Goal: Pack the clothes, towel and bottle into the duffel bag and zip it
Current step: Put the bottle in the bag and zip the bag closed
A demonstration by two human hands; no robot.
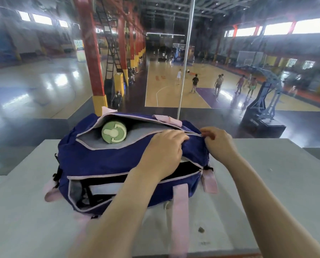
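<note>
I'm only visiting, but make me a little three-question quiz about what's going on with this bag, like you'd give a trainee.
1. True or false: the main zip of the duffel bag is fully closed.
2. Which item shows through the top opening? A) shoe B) green bottle C) book
3. Which of the hands pinches at the zip's end?

Key
1. False: the opening gapes along most of the top.
2. B: the green bottle lies inside on grey fabric.
3. The right hand; the left hand presses on the bag beside it.

Bottle [114,134] body hidden inside duffel bag [103,161]; front pocket contents unclear.
</note>
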